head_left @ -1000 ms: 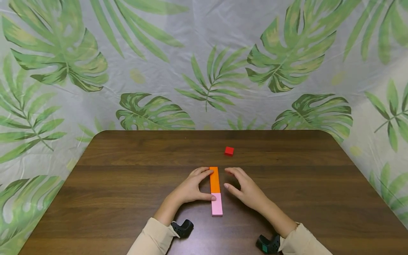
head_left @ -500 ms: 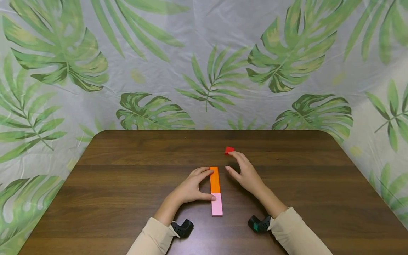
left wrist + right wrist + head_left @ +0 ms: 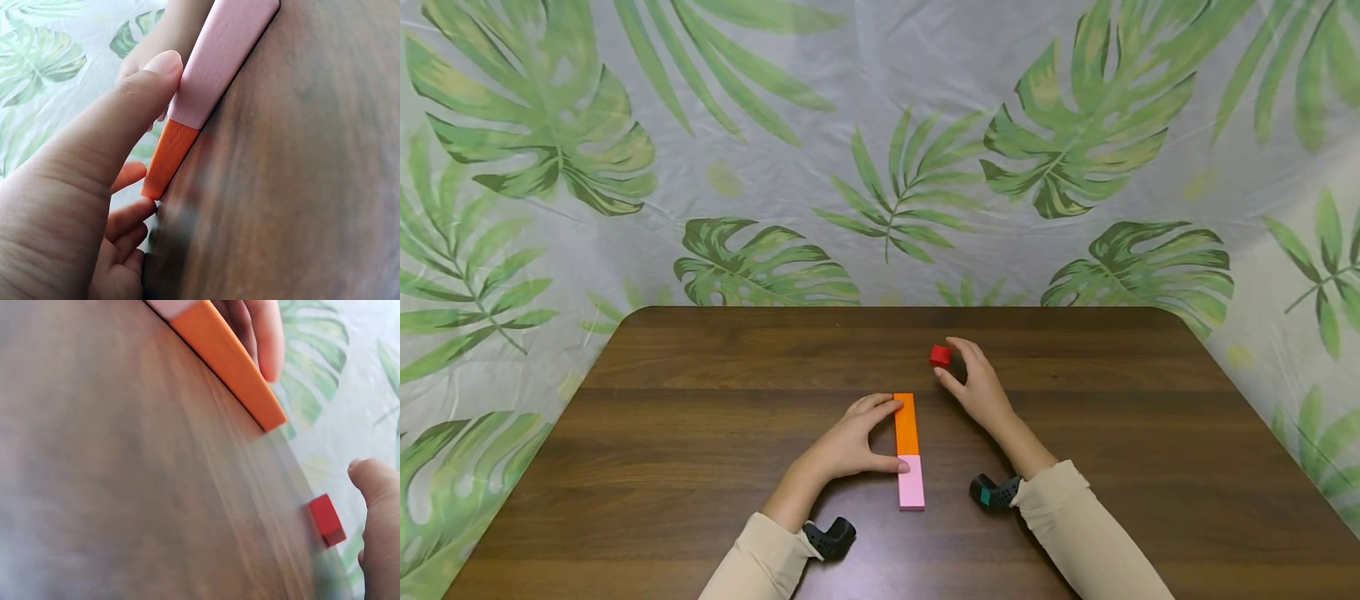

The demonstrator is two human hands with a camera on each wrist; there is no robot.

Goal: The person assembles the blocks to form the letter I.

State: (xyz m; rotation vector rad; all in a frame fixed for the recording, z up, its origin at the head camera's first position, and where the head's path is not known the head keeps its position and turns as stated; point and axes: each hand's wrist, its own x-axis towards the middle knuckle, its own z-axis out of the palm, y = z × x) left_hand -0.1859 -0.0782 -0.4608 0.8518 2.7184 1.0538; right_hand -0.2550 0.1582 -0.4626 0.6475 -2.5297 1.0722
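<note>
A pink block (image 3: 912, 483) and an orange block (image 3: 906, 425) lie end to end in one line on the table. My left hand (image 3: 846, 442) spans them from the left, its thumb resting on the pink block and a fingertip on the orange block's far part. In the left wrist view the thumb (image 3: 165, 65) touches the pink block (image 3: 219, 56). Farther back is a small red cube (image 3: 940, 356). Just right of it my right hand (image 3: 985, 392) is spread, thumb and fingers apart on either side of the cube's near corner; no grip shows.
The brown wooden table (image 3: 700, 358) ends at a straight back edge behind the cube. Beyond it hangs a leaf-patterned cloth (image 3: 880, 167). Black wrist devices (image 3: 831, 538) sit at both cuffs.
My right hand has moved forward from beside the orange block to the red cube. The left hand and the blocks have stayed in place.
</note>
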